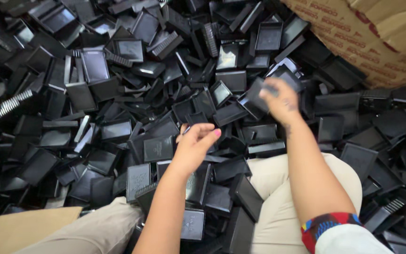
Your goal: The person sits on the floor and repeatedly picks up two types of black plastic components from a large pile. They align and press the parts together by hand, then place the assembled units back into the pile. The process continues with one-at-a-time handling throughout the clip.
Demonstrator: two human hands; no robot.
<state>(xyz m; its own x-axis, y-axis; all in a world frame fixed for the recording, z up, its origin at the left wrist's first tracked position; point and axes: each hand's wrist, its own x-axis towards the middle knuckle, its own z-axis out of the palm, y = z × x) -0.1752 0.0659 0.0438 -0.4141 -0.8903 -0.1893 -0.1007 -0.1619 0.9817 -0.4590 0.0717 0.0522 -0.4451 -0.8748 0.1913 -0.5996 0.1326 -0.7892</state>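
1. Pile (118, 94): fills nearly the whole view, hundreds of black plastic trays and lids heaped loose at every angle, some face up, some on edge, a few ribbed pieces mixed in. No sorted stack or filled bin in sight, so judging by this, work looks early or mid-way w/ the bulk left unsorted.
2. Cardboard box (377, 37): brown, top right, wall leaning over the heap; contents not visible.
3. Legs (278, 188): beige trousers, seated in the heap, trays lying on lap and between knees.
4. Cardboard piece (19, 230): flat, bottom left, beside left leg.
5. Right hand (283, 99): reaching out to upper middle of pile, fingers closed round a tray (259, 94) at its edge, tray lifted slightly and tilted; motion blur, so grip detail unclear.
6. Left hand (196, 141): near centre, above lap, fingers curled narrow; seems to pinch sth small and pale, can't tell what.
7. Tray in right hand: shallow, rectangular, glossy black, raised rim, same as neighbours; no damage visible, though blurred.
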